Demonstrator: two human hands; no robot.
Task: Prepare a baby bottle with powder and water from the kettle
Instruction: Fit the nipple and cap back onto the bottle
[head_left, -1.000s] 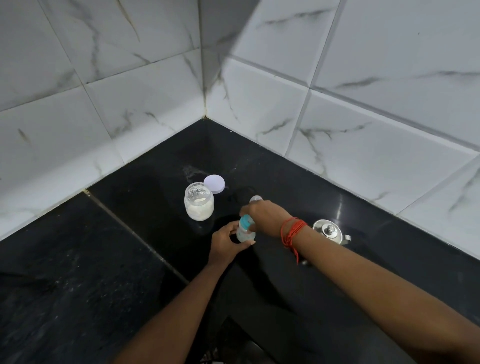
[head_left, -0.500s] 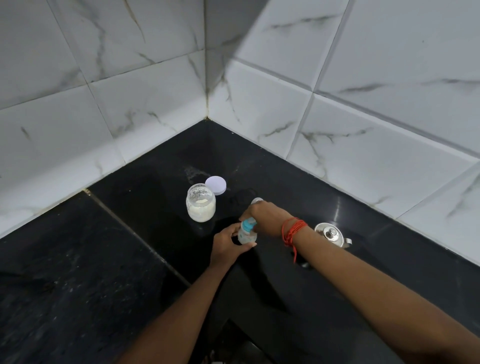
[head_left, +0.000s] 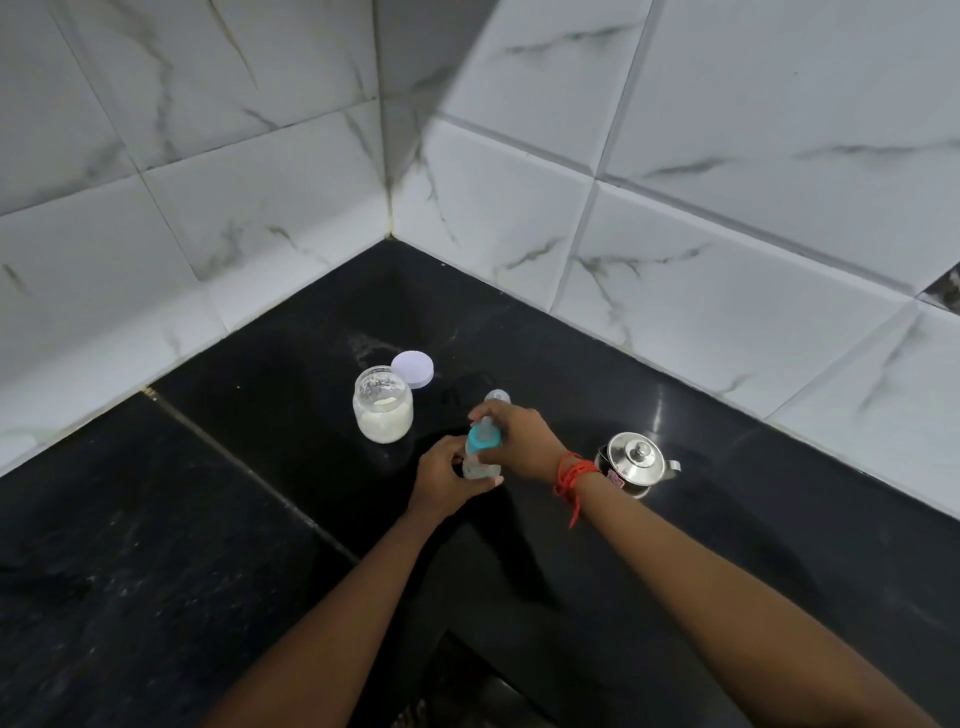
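**Both hands on the bottle**

Standing upright on the black counter (head_left: 218, 545), the baby bottle (head_left: 480, 457) is gripped low on its clear body by the left hand (head_left: 447, 480), while the right hand (head_left: 519, 441) closes around its teal collar and teat. The open powder jar (head_left: 383, 410) sits just left, its white lid (head_left: 412, 368) behind it. The steel kettle (head_left: 636, 465) stands to the right.
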